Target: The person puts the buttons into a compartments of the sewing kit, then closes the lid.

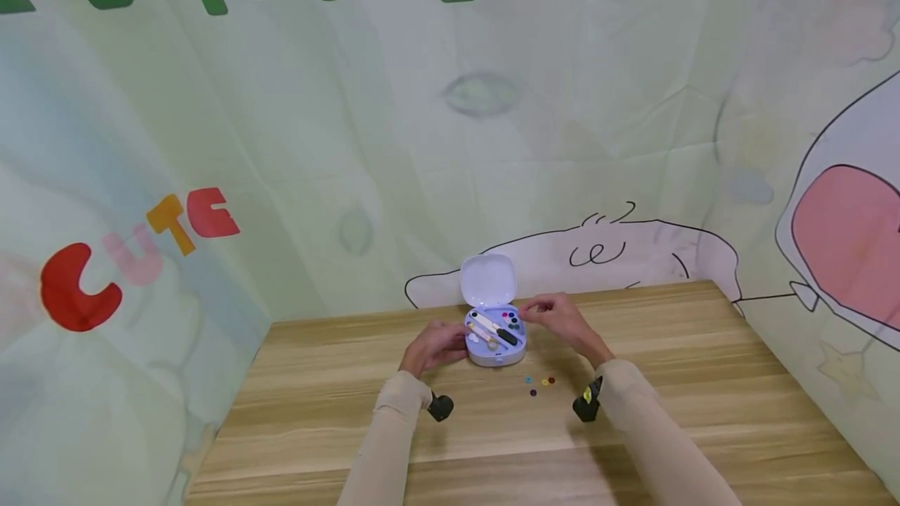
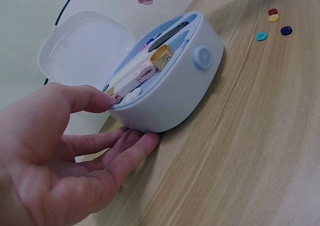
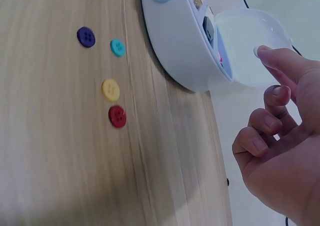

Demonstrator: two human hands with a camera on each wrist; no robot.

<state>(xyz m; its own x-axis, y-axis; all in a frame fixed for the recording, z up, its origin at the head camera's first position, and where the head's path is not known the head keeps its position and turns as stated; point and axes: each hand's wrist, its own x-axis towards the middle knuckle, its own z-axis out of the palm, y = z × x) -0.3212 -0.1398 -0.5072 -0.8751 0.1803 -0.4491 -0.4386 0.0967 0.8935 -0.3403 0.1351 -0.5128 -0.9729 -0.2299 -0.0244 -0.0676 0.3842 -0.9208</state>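
From the head view, a pale blue rounded plastic sewing case (image 1: 494, 340) sits with its lid up at the middle of the wooden counter (image 1: 703, 381). The left hand (image 1: 437, 347) rests against the case's left side, and the right hand (image 1: 562, 320) hovers at its right rim.

In the left wrist view, the left hand's grip (image 2: 75, 151) is loose, its straight fingers (image 2: 131, 147) touching the base and its thumb on the rim. A gold metal thimble (image 2: 162, 56) lies inside.

In the right wrist view, the right hand (image 3: 282, 146) holds nothing, its fingers loosely curled beside the lid. Four small round buttons, purple (image 3: 86, 37), teal (image 3: 117, 47), yellow (image 3: 110, 90) and red (image 3: 117, 116), lie on the counter near the case.
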